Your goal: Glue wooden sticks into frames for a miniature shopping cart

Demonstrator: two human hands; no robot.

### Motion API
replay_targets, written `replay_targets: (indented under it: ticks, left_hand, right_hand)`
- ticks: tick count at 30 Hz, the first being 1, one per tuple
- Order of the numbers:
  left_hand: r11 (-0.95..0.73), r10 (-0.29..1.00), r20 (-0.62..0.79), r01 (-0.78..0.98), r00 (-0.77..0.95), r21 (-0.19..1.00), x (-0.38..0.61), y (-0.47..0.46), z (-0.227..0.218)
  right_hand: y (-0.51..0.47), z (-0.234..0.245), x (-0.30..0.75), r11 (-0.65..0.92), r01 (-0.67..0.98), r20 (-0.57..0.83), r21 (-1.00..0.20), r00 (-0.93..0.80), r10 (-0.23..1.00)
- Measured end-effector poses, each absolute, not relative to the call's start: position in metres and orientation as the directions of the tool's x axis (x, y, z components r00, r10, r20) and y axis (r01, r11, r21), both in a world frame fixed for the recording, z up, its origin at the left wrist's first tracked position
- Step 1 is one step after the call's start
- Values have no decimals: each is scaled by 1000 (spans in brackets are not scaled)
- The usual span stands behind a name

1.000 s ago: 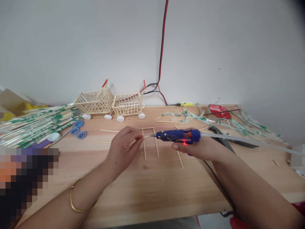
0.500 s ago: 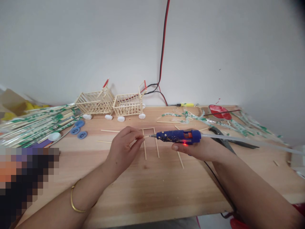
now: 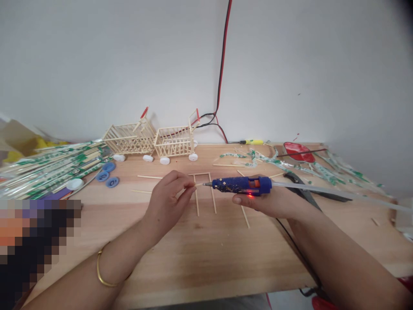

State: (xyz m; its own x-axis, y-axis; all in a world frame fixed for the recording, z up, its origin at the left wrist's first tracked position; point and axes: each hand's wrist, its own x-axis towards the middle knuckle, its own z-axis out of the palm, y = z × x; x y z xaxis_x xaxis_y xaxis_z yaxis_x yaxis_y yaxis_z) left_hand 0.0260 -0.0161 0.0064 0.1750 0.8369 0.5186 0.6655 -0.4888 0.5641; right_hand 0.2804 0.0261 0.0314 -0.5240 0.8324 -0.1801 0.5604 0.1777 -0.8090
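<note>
Between its thumb and fingertips my left hand [image 3: 171,200] pinches a short thin wooden stick [image 3: 199,184]. My right hand [image 3: 271,203] is wrapped round a blue hot glue gun [image 3: 240,185] with a lit red light. Its nozzle points left and meets the stick's free end, as far as I can see. A clear glue stick [image 3: 303,187] juts out of the gun's back. Below the hands, a small frame of sticks [image 3: 213,198] lies on the wooden table [image 3: 200,262], partly covered by my left hand.
Two little stick carts [image 3: 174,144] with white wheels stand by the wall. Wrapped sticks [image 3: 64,161], blue bottle caps [image 3: 112,182] and a white cap [image 3: 75,184] lie left. Black-handled pliers [image 3: 303,189], torn wrappers [image 3: 271,159] and a red dish [image 3: 298,152] are on the right.
Both hands, the stick and the glue gun hold almost the same pose. The whole view has shifted very slightly.
</note>
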Motion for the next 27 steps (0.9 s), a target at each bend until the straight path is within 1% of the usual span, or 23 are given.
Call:
replay_targets:
  ticks: [12, 15, 18, 20, 22, 24, 25, 27]
  left_hand:
    - [-510, 826, 535, 633, 174, 582, 26, -17, 9]
    - [-508, 833, 525, 617, 174, 602, 27, -18, 10]
    - [-475, 858, 491, 598, 152, 646, 27, -18, 10]
    - [-401, 901, 421, 574, 106, 714, 26, -17, 9]
    - [-268, 956, 292, 487, 27, 831, 25, -15, 8]
    - [-102, 992, 122, 304, -46, 947, 25, -13, 9]
    - [-24, 997, 37, 184, -65, 983, 25, -13, 10]
    - [89, 995, -92, -68, -49, 994, 25, -12, 13]
  right_hand:
    - [26, 32, 279, 182, 580, -195, -794, -525, 828]
    - [27, 32, 278, 219, 597, -161, -772, -516, 841]
    - [30, 33, 277, 263, 621, -125, -738, -510, 851]
    - [30, 35, 276, 277, 642, -114, -715, -498, 860]
    - [29, 37, 275, 295, 642, -93, -708, -499, 861]
    - [26, 39, 274, 312, 623, -77, -717, -516, 853]
    - [24, 40, 273, 319, 608, -72, -727, -530, 845]
    - [20, 41, 271, 319, 578, -81, -751, -560, 825]
